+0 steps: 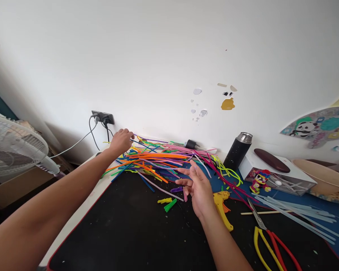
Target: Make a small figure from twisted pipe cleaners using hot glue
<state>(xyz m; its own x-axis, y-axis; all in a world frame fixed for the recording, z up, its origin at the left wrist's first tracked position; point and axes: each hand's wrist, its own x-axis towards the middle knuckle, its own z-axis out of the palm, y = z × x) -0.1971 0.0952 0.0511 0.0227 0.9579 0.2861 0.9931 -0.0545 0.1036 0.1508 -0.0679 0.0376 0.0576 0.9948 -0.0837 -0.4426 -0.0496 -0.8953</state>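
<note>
Left arm stretched to the heap, right hand open mid-frame.
The left hand (pixel 121 141) reaches far toward the wall, below the socket (pixel 103 117); the right hand (pixel 199 190) hovers over the counter (pixel 124 233), a glue gun (pixel 221 205) just beside it. The pipe cleaners (pixel 158 158) lie heaped at centre frame. The left grip pinches one strand (pixel 135 140) at the heap's left edge; the right grip is wide and holds nothing.

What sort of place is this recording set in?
Most likely a home craft desk set against a wall: a heap of coloured pipe cleaners, a yellow glue gun and scissors lie on a black mat, with a standing fan at the left.
</note>
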